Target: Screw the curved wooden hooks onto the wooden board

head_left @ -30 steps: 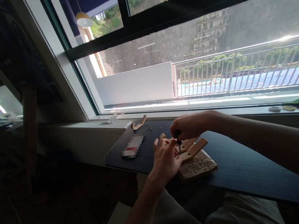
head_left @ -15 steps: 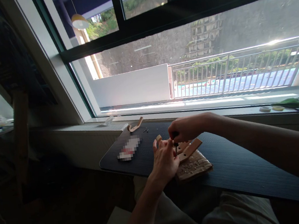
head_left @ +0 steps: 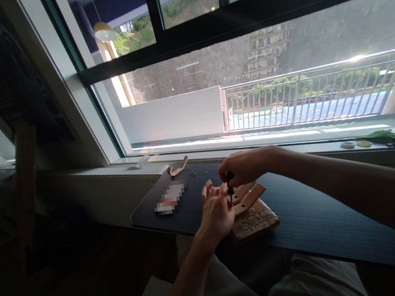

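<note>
The front wooden piece (head_left: 252, 198) sits just below the middle of the frame, on a brown block (head_left: 257, 226). Its long side slants up to the right. The left hand (head_left: 215, 212) is nearer, touching its lower left end; I can't tell if it grips. The right hand (head_left: 241, 167) is closed around a dark screwdriver (head_left: 230, 190), pointing down near that end.

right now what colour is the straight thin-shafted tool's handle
The handle looks black in the head view.

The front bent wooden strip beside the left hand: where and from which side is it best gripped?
Probably by the strip's raised right end, from the right: that part slants up above the brown slab, while the left hand blocks the left side.
</note>
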Available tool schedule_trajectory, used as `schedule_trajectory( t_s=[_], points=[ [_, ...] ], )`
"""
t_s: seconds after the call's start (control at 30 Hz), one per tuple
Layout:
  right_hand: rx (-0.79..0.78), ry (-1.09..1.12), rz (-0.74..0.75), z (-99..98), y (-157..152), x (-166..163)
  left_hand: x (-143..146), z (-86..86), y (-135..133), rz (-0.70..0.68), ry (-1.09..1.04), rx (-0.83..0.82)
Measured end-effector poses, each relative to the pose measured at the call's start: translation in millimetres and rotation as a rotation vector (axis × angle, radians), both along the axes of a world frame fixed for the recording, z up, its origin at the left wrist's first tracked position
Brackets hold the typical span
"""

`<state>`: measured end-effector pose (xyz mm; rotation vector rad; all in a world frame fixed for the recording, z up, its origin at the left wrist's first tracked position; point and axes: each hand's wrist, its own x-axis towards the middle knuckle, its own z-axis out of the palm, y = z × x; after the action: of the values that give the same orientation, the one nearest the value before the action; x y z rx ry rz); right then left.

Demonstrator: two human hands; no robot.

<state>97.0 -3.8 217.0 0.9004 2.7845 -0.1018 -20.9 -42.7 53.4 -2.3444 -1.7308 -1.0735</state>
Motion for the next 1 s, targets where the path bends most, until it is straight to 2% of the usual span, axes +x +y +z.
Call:
schedule_trajectory(
  t_s=[0.07, 0.3, 0.43, 0.57, 0.7, 0.87, 1.0],
  points=[
    [-0.007, -0.017, 0.051, 1.7, 1.8, 0.9, 0.1, -1.2, 1.4, 0.001, -0.001, 0.000],
    [0.042, 0.039, 0.054, -7.9, 5.6, 0.8, 1.8, 0.6, 1.4, 0.013, -0.010, -0.003],
    [0.079, -0.009, 0.026, -6.0, 2.5, 0.3, 1.2, 1.5, 0.2, -0.004, -0.013, 0.000],
    [-0.004, 0.026, 0.029, -0.6, 0.2, 0.6, 0.4, 0.5, 1.1, -0.002, -0.021, -0.006],
    [-0.053, 0.058, 0.045, -3.8, 3.6, 0.8, 0.6, -0.4, 2.4, 0.006, -0.014, -0.010],
    [0.043, 0.026, 0.066, -10.9, 7.5, -0.4, 1.5, -0.1, 1.9, 0.012, -0.004, 0.010],
    [0.090, -0.039, 0.063, -6.9, 4.7, -1.2, 1.3, -1.0, 1.7, 0.003, 0.002, 0.015]
  ],
)
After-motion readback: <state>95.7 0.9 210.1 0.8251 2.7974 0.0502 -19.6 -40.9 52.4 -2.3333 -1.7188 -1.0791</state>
